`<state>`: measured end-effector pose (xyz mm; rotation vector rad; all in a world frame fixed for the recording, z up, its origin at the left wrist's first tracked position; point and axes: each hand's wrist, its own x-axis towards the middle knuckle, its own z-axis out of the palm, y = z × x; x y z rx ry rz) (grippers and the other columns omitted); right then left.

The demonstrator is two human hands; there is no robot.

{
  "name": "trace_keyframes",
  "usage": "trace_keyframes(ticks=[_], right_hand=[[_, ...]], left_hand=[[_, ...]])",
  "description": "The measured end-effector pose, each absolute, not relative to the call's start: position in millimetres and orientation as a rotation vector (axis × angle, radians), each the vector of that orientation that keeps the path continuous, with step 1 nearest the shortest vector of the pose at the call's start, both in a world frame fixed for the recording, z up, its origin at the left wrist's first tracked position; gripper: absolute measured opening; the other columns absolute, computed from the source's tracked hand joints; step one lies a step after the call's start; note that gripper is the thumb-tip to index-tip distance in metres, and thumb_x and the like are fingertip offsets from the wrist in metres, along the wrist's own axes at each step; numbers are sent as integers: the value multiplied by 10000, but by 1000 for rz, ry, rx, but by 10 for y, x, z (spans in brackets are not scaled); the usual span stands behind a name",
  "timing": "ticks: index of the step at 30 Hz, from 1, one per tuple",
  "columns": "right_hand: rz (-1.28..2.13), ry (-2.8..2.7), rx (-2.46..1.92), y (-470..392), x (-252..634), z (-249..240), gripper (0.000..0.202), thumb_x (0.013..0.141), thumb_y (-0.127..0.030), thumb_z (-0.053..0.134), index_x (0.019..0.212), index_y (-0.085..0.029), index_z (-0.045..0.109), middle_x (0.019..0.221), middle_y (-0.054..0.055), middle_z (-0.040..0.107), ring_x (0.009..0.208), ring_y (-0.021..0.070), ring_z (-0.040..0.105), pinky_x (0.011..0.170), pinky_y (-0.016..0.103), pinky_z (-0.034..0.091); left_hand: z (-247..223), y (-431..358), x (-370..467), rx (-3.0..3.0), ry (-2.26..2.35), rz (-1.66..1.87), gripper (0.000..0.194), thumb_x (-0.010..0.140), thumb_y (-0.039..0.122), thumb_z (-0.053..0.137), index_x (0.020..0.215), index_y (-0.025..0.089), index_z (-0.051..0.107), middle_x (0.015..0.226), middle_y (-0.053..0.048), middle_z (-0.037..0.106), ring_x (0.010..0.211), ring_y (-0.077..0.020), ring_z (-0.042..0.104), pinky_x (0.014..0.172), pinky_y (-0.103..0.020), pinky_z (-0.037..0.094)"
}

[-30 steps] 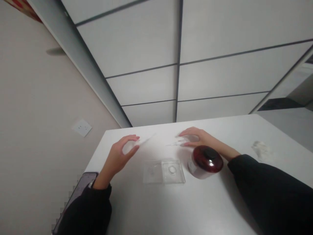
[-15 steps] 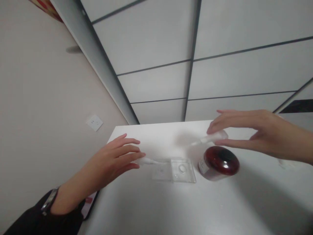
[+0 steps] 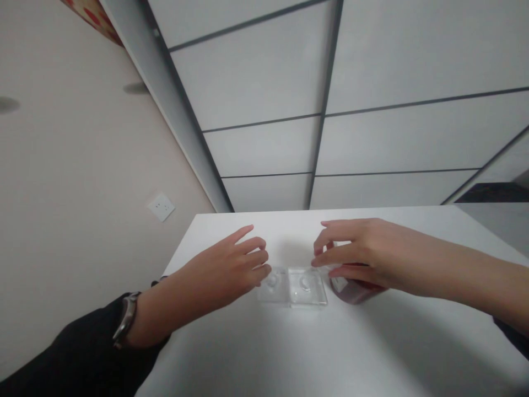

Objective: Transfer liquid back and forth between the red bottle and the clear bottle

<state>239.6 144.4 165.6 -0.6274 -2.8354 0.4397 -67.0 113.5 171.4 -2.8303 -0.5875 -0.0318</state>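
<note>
Where the clear case (image 3: 317,296) lies: open on the white surface (image 3: 248,358), two halves side by side, a small round clear form in each.
Left hand (image 3: 235,264): at case's left end, palm down, fingers loosely bent; grip contents hidden, cannot tell if anything is held.
Right hand (image 3: 359,251): right of case, fingertips near its far edge; grip part-curled, pale blurred bit among fingers, hold uncertain.
Jar (image 3: 351,293): just right of case, reddish, partly covered by right hand.
Wall socket (image 3: 161,207): well left of case.
</note>
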Motion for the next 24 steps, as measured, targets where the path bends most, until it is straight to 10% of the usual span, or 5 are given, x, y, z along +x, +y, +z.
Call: trace_keyframes(ticks=[7,13,18,24], right_hand=[[549,-2806,-575,1459,2338,1651,203,956,-44,700,1034,-230,722,1063,5,726,950,181,675,818,308,483],[524,-2850,-629,1431,2265,1623,296,852,74,668,866,-221,641,911,-19,703,829,169,644,757,294,467],[454,-2975,-573,1472,2109,1470,370,765,123,627,928,-207,662,1006,41,727,986,232,659,888,339,516],[425,-3048,-602,1432,2013,1359,510,649,149,633,1031,-183,701,969,38,742,984,236,714,1221,456,423]], left_hand=[[1639,1229,-460,-2908,-520,40,132,972,80,699,1025,197,729,938,-15,743,1033,-236,704,1204,-459,442],[1405,1256,-539,-3127,-660,-68,604,965,202,780,1511,200,522,1304,-78,757,1291,-294,659,1262,-527,393],[1140,1160,-646,-3041,-1217,-795,561,1065,410,641,1577,297,441,1515,-115,630,1393,-285,605,1200,-487,493],[348,1209,-709,-2462,-1663,-1682,284,1108,368,500,1300,215,642,1157,-98,731,1130,-249,714,1065,-458,578]])
